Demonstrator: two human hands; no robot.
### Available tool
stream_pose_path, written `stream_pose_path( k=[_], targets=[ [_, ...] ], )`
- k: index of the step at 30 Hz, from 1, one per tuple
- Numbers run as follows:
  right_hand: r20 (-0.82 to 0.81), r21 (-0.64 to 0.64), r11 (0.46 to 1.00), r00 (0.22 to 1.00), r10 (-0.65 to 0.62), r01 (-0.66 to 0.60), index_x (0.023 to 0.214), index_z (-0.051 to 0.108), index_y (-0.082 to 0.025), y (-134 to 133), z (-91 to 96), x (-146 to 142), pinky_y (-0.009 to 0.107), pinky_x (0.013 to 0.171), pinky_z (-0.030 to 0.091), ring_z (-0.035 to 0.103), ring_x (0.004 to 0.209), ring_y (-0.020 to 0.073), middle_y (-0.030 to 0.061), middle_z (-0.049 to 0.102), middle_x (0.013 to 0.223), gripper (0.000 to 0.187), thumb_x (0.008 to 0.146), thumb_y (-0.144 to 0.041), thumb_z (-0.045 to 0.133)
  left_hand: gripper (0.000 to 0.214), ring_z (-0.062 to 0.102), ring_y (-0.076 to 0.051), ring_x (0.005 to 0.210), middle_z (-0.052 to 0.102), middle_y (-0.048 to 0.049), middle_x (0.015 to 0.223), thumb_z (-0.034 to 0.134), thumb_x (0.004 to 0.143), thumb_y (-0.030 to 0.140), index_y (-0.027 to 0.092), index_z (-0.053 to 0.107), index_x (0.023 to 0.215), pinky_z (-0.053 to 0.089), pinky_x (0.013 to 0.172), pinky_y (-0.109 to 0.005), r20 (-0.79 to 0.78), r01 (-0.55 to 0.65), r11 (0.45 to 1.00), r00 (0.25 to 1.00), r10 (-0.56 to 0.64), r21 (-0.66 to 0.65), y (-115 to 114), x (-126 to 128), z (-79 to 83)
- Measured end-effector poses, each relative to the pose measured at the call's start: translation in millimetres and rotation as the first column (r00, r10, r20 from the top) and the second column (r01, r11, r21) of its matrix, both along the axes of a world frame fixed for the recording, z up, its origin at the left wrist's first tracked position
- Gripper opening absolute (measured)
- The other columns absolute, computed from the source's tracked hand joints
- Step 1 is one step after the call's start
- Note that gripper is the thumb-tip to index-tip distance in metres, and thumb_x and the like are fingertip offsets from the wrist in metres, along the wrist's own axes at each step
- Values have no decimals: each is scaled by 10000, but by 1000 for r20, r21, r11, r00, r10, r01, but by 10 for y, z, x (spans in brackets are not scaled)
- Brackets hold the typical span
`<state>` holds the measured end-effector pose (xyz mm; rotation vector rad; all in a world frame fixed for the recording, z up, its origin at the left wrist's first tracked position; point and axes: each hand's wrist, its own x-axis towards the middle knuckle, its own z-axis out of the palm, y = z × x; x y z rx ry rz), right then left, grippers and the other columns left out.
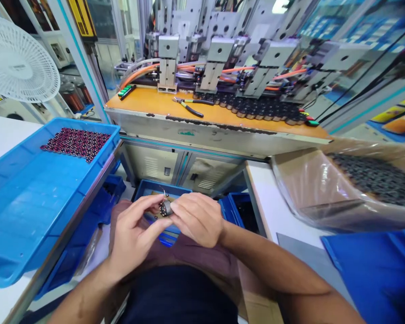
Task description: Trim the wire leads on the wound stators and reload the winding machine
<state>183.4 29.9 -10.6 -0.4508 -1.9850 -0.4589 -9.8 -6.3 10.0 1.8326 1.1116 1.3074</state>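
Over my lap, both hands meet on a small round coil part (165,207) with thin wire leads curling up from it. My left hand (135,231) pinches it from the left with thumb and fingers. My right hand (197,218) closes on it from the right, fingers curled. Below the hands sits a small blue bin (148,188).
A large blue tray (27,202) at left holds several dark red coils (76,142). An orange machine bench (155,104) ahead carries pliers (189,107) and rows of black parts (266,109). A plastic-lined box of dark parts (374,177) stands at right. A white fan (18,60) is at far left.
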Motion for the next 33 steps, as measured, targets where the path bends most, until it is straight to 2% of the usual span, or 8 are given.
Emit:
stream_pose_path(
  k=[3, 7, 15, 22, 26, 30, 31, 33],
  targets=[
    [-75, -155, 986, 996, 51, -63, 1059, 624, -121, -73, 48, -14, 317, 686, 588, 686, 809, 204, 108, 731, 894, 226, 836, -130, 657, 379, 709, -154, 955, 765, -16, 1091, 780, 797, 163, 280, 714, 1152, 549, 879, -242, -36, 23, 999, 999, -21, 47, 25, -10, 41],
    [-303, -419, 871, 944, 130, -255, 1095, 621, -137, -179, 175, -71, 286, 679, 577, 673, 802, 181, 104, 698, 893, 299, 846, -269, 723, 408, 691, -169, 1052, 759, -35, 1121, 767, 798, 112, 257, 705, 1174, 532, 962, -278, -70, 48, 989, 997, -39, 141, 31, -32, 73],
    [-548, -548, 720, 833, 76, -426, 892, 697, -166, -276, 248, -157, 261, 633, 532, 631, 707, 134, 38, 662, 770, 85, 890, -100, 644, 417, 679, -222, 1061, 767, -59, 1097, 774, 776, 84, 259, 727, 1151, 528, 970, -384, -14, 82, 990, 997, -81, 114, 18, -46, 83],
    [-578, -610, 643, 815, 39, -463, 842, 695, -162, -275, 294, -178, 245, 618, 507, 619, 679, 118, 28, 665, 750, 95, 889, -96, 646, 289, 738, -182, 955, 772, -84, 1102, 776, 781, 115, 232, 763, 1044, 610, 762, -238, 332, 193, 960, 936, -118, -202, 39, 18, 90],
    [-590, -643, 601, 808, 6, -474, 797, 687, -165, -307, 289, -162, 249, 620, 497, 607, 665, 119, 19, 654, 728, 110, 885, -112, 645, 260, 733, -186, 989, 780, -69, 1045, 784, 757, 80, 232, 768, 967, 614, 780, -237, 352, 187, 974, 927, -130, -131, 51, 42, 95],
    [-539, -793, 450, 818, -201, -411, 685, 631, -174, -310, 214, 42, 239, 556, 474, 568, 593, 112, -8, 601, 667, 206, 889, -146, 630, 294, 721, -219, 1017, 768, -85, 1068, 767, 766, 77, 230, 758, 1017, 614, 802, -293, 196, 89, 996, 977, -83, -23, 52, -70, 119],
    [-503, -808, 474, 830, -243, -350, 696, 634, -176, -297, 210, 111, 238, 549, 470, 566, 593, 113, -9, 598, 672, 197, 892, -146, 625, 309, 716, -221, 1024, 764, -84, 1076, 761, 768, 73, 232, 753, 1032, 608, 805, -296, 128, 75, 997, 989, -75, 10, 53, -107, 132],
    [-403, -737, 655, 886, -231, -164, 797, 674, -187, -261, 250, 226, 247, 587, 487, 596, 652, 128, 6, 629, 736, 101, 882, -143, 643, 326, 711, -219, 1027, 758, -80, 1083, 752, 769, 64, 231, 742, 1049, 594, 806, -291, -10, 76, 994, 997, -75, 76, 60, -159, 163]
  ],
)
